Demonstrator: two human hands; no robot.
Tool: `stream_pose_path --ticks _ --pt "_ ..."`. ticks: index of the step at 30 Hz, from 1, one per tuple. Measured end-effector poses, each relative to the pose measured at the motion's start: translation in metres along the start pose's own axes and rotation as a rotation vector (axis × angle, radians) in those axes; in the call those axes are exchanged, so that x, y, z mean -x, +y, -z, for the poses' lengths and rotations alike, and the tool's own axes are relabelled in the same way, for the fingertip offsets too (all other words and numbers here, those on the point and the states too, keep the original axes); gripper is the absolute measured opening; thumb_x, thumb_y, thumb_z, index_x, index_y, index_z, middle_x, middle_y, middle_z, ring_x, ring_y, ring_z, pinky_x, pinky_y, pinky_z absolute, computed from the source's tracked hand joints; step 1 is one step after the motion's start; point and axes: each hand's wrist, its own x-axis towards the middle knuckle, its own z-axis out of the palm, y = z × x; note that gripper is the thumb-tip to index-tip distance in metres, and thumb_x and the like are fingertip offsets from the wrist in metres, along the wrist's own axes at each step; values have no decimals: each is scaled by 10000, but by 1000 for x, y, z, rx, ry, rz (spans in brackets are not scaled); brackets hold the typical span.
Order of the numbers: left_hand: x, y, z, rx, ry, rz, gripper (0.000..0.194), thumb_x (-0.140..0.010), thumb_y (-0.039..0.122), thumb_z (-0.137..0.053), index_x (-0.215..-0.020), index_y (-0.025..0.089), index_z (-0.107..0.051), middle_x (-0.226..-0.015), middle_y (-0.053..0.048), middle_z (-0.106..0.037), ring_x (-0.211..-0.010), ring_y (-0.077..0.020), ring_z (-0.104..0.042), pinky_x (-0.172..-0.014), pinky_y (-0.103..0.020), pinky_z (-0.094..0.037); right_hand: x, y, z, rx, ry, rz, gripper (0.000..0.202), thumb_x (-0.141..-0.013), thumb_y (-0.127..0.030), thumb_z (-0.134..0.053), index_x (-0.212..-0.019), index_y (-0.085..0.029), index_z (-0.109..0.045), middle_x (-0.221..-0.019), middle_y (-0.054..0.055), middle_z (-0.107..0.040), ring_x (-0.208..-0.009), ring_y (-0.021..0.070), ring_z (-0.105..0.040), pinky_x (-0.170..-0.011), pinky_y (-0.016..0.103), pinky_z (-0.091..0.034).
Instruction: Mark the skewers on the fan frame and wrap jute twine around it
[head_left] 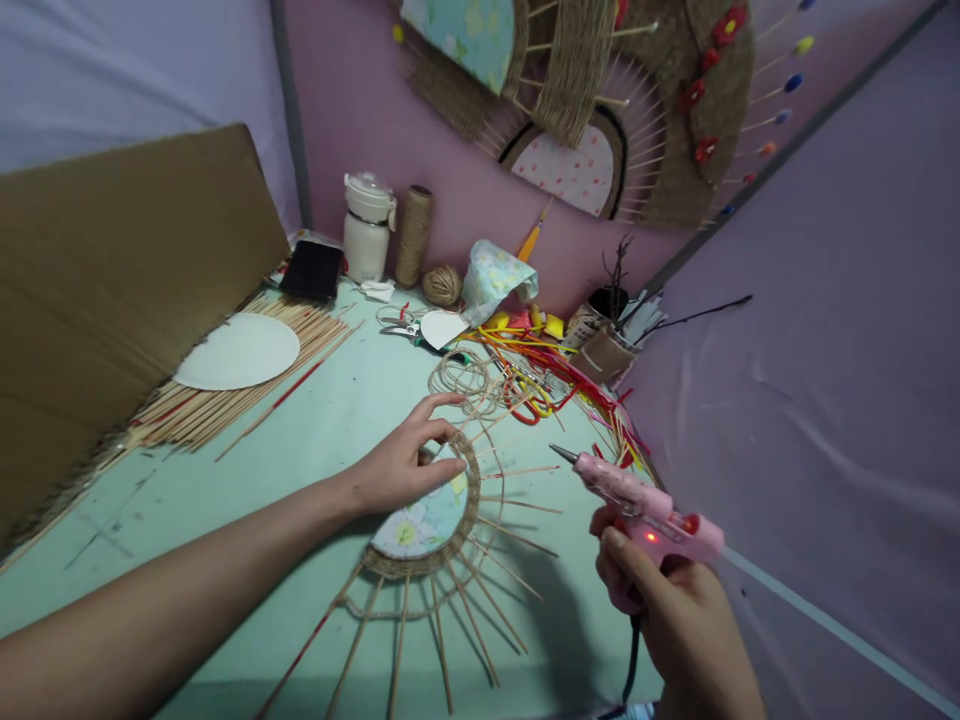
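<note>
My left hand (405, 462) rests with spread fingers on a half-round craft piece (424, 525): a floral paper centre ringed with jute twine, with wooden sticks fanning out from it. Its fingertips touch the twine rim at the top. My right hand (675, 610) grips a pink hot glue gun (637, 500) with a red light lit. The nozzle points left and hangs in the air a little right of the piece, apart from it.
Bundled sticks (247, 375) and a white disc (238, 352) lie at left by a cardboard sheet (112, 280). Loose twine (461, 380), scissors (401, 328), a twine ball (441, 285), a spool, a white bottle (367, 230) and coloured wires (540, 375) crowd the table's far side. Finished pieces hang on the wall.
</note>
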Motion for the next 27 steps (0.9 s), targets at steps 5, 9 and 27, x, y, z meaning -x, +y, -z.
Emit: stream_pose_path --ticks 5,9,27 --pt "0 -1 2 29 -13 -3 172 -802 317 -613 -866 163 -656 -1504 -126 -338 -1173 -289 -507 -610 -226 -459 -7 -5 -20 103 -45 17 378 -726 -532 -686 -734 -157 -642 -513 4 -485 -463 121 -395 -419 247 -295" --pt "0 0 2 13 3 -6 199 -808 342 -606 -902 175 -659 -1561 -102 -234 -1267 -319 -437 -651 -239 -480 -10 -11 -31 140 -64 28 379 -726 -542 -678 -731 -165 -643 -509 0 -502 -452 117 -404 -405 237 -302" --pt "1 3 4 -56 15 -95 155 -814 308 -601 -894 178 -625 -1505 -105 -282 -1237 -292 -440 -794 -298 -481 -11 -20 -49 128 -97 0 393 -697 -577 -680 -717 -189 -618 -508 -8 -504 -442 112 -397 -399 235 -303"
